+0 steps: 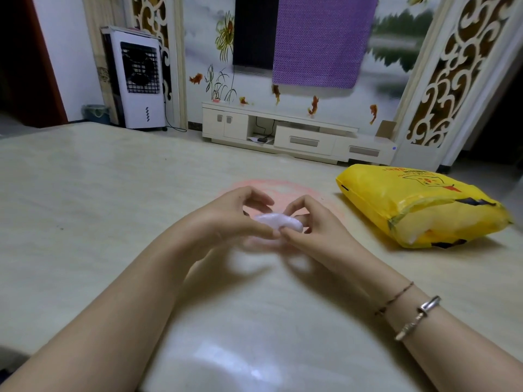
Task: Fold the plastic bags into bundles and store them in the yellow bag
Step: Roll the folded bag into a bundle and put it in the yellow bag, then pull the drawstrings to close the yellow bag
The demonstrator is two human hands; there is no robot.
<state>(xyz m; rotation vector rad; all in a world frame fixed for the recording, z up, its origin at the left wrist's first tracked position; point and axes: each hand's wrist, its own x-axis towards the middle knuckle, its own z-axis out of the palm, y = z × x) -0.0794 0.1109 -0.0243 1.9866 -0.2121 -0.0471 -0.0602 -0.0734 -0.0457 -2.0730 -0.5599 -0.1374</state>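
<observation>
Folded white plastic bag bundle [278,221]: worktop [85,199] centre, pinched between left hand [237,213] and right hand [308,222], both grips narrow. Yellow bag [418,205]: 2 o'clock, well apart. Risk: springy film unfolding if pinch loosens.

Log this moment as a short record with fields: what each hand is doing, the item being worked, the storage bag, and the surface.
left hand: left hand pinches the bundle's left end
right hand: right hand pinches its right end
item: small folded white plastic bag bundle, held just above the table
storage: yellow plastic bag lying on its side to the right, apart from the hands, already bulging
surface: pale glossy table
other: faint pink plastic bag flat behind the hands
</observation>
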